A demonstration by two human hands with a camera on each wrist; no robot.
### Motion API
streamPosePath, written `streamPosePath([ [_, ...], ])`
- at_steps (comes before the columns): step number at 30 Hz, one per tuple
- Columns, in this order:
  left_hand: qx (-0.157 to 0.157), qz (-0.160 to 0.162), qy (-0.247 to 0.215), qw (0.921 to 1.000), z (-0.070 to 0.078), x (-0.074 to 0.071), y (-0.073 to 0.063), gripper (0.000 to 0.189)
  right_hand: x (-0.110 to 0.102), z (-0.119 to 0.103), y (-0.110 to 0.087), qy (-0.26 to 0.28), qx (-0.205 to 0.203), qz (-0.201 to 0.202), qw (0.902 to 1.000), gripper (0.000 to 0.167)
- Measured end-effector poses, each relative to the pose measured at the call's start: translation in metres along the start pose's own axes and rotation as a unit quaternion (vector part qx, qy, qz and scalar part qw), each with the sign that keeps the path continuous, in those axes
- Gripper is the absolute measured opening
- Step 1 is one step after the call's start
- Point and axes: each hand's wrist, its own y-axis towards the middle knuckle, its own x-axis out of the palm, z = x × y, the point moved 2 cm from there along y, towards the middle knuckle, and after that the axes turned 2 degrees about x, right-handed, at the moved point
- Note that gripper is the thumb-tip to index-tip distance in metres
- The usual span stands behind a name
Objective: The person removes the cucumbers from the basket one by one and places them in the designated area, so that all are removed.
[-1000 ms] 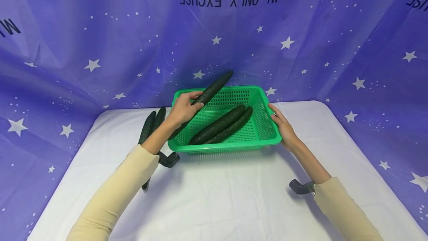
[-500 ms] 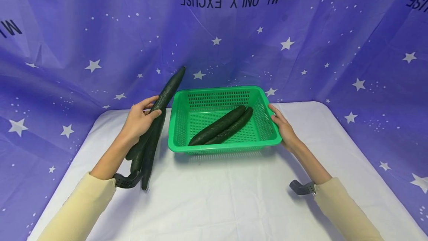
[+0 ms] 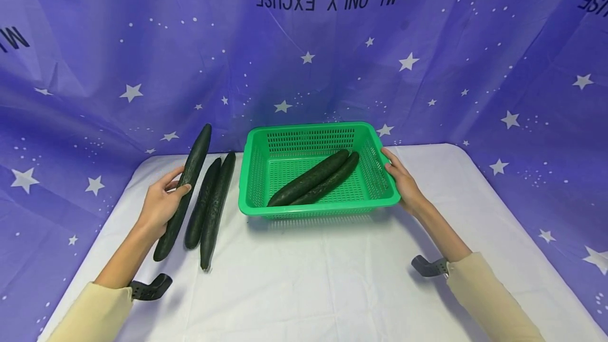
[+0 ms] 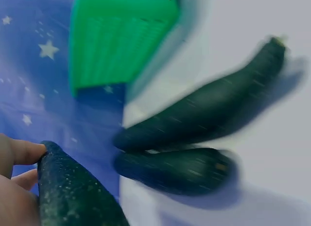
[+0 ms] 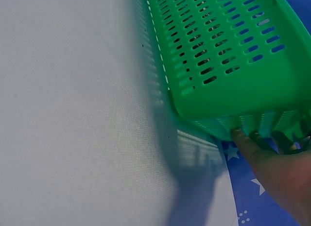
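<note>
A dark green cucumber (image 3: 186,188) slants in my left hand (image 3: 163,202), which grips it around the middle, thumb on the near side. Just right of it, two more cucumbers, one shorter (image 3: 202,205) and one longer (image 3: 217,210), lie side by side on the white cloth. In the left wrist view that pair is blurred, and the gripped cucumber (image 4: 73,192) fills the lower left corner. My right hand (image 3: 402,179) holds the right end of a green plastic basket (image 3: 318,209), fingers at its rim and end wall. Two cucumbers (image 3: 311,176) rest together inside the basket.
A white cloth (image 3: 304,278) covers the table. Behind and at both sides hangs a purple curtain (image 3: 332,78) with stars and lettering. Each wrist carries a black mount, one on the left (image 3: 151,286) and one on the right (image 3: 429,266).
My left hand has carried its cucumber from over the basket's left end leftward, past the pair on the cloth, and lower. The right hand and the basket have stayed in place.
</note>
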Motion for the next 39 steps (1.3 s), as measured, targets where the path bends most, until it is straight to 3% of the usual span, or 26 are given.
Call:
streamPosePath([
  [8,-0.046,0.014,0.003,0.9988,-0.042,0.000,0.005,0.063,-0.001,0.001,0.001,0.001,-0.003,-0.002,1.0000,0.054],
  [16,-0.045,0.009,0.030,0.9985,-0.059,0.000,0.010,0.061,-0.002,0.000,0.000,-0.005,-0.010,-0.005,0.9999,0.055],
  [24,-0.049,-0.021,0.056,0.9970,-0.069,0.006,0.012,0.062,0.000,0.000,0.000,-0.001,0.000,0.003,1.0000,0.054],
  [35,-0.043,-0.018,0.123,0.9913,-0.065,0.004,0.014,0.062,0.000,-0.001,-0.001,0.005,0.001,-0.004,1.0000,0.054],
  [39,-0.014,0.006,0.136,0.9906,-0.057,0.003,0.016,0.059,0.000,0.000,-0.001,0.004,-0.001,-0.005,1.0000,0.054],
])
